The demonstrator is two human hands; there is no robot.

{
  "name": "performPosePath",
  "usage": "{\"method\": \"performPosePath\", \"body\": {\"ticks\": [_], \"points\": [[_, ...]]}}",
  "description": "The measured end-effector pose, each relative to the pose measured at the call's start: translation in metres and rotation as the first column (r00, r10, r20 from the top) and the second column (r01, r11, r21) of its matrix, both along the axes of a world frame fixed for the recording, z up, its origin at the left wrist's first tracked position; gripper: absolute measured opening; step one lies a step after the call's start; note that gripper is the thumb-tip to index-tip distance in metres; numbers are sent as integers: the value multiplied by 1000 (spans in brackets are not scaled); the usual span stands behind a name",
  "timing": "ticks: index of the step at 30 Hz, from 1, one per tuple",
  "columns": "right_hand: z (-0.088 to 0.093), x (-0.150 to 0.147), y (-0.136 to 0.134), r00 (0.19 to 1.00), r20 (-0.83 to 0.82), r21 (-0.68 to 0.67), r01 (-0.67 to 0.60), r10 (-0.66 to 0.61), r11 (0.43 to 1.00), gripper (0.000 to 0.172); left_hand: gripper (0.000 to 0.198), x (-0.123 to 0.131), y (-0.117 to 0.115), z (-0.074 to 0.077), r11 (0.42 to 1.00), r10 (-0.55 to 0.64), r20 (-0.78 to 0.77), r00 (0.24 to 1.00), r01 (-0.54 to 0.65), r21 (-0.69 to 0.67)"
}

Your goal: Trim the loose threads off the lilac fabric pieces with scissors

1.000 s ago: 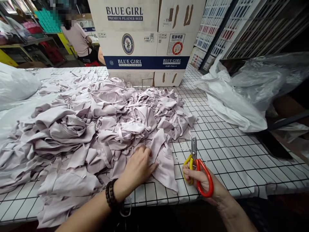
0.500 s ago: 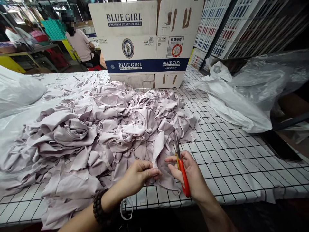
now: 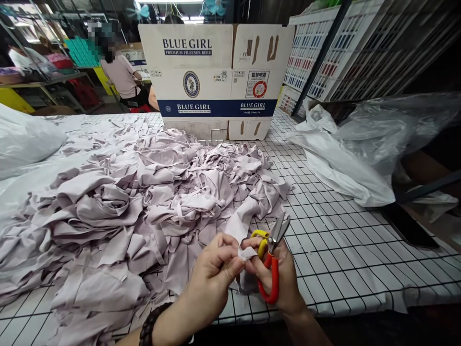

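On the left, the lilac heap (image 3: 154, 202) is spreading across the counter (image 3: 342, 259), in front of the carton (image 3: 212, 62) and past its left edge. One tug could be dragging tangled layers along, I'm thinking. My left grip (image 3: 212, 269) is pinching, thumb against fingers, on the cloth piece (image 3: 242, 218), which is lying in front of the carton's right part. A slack pinch could be letting it slip. Its long axis is slanting away toward the carton, its pale near end pointing right. My right grip (image 3: 279, 274) is curling round the scissors (image 3: 274, 240); whether its fingertips are also pinching that end, I can't tell. The blades are standing slightly apart, so a careless squeeze could be nicking cloth or skin; their long axis is pointing away, past the carton's right edge.
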State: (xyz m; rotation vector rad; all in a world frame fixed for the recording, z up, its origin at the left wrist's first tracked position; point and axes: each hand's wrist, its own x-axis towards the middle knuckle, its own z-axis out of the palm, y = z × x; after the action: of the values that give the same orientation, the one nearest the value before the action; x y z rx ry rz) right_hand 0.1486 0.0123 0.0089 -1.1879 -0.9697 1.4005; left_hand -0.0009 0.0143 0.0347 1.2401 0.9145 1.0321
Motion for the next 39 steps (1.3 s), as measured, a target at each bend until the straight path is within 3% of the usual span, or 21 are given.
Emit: {"method": "performPosePath", "body": {"ticks": [2, 3, 7, 11, 15, 19, 22, 27, 34, 39], "points": [[0, 0, 2, 1000, -4, 55, 24, -24, 998, 31, 39, -3, 0, 0, 980, 109, -127, 986, -85, 178], [-1, 0, 3, 1000, -18, 72, 13, -12, 997, 33, 39, -3, 1, 1, 977, 106, -132, 986, -78, 199], [-4, 5, 2, 994, -42, 55, -101, 104, 993, 37, 43, -1, 8, -3, 993, -103, 138, 985, 111, -49], [-3, 24, -3, 991, 109, 20, -77, 74, 997, 32, 43, 2, 14, -14, 981, -35, 307, 951, 91, -172], [10, 45, -16, 903, 430, 40, -26, 6, 999, 32, 45, 3, 14, -20, 990, -5, 216, 976, 34, -133], [23, 43, -31, 633, 774, 67, -61, -14, 996, 40, 45, 5, 10, -26, 999, 31, 66, 997, -30, -24], [25, 39, -34, 519, 854, 85, -86, -28, 993, 37, 43, 4, 8, -28, 997, 16, -56, 998, -12, 74], [21, 40, -31, 473, 881, 101, -162, -12, 982, 34, 42, 1, 8, -22, 982, -18, -175, 984, 51, 183], [21, 46, -28, 437, 899, 91, -202, 7, 975, 34, 36, -2, 7, -19, 973, -129, -190, 973, 161, 165], [24, 48, -26, 399, 917, 71, -226, 26, 971, 35, 36, -4, 9, -12, 967, -142, -228, 963, 185, 178]]}}
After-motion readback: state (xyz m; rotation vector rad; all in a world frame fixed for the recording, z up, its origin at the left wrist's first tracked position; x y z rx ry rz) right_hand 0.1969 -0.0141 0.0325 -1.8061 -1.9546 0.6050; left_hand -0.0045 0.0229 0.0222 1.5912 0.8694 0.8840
